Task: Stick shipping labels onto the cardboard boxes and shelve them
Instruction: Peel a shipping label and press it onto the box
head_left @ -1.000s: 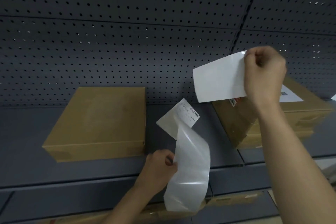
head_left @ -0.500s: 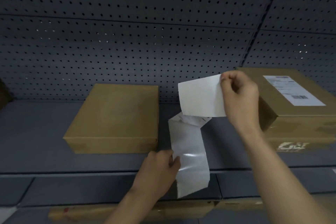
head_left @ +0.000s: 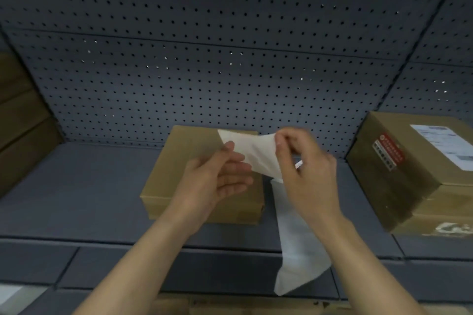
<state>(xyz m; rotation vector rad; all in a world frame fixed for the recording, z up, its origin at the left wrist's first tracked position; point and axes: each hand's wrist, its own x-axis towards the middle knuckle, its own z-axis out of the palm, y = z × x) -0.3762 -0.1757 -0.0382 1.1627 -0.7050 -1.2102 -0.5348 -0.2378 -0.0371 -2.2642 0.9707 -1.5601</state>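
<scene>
Both hands hold one white label [head_left: 252, 152] just above the plain box [head_left: 189, 161]; left hand [head_left: 220, 179] pinches its edge; right hand [head_left: 307, 169] pinches its corner; one backing strip [head_left: 297, 250] dangles; a second box [head_left: 409, 186] sits right.

Nothing legible: blurred print on white shipping label [head_left: 444, 147] and red sticker [head_left: 389, 152] of cardboard box [head_left: 409, 186] right of the right grip [head_left: 307, 169]; held label [head_left: 253, 153] blank-backed.
</scene>
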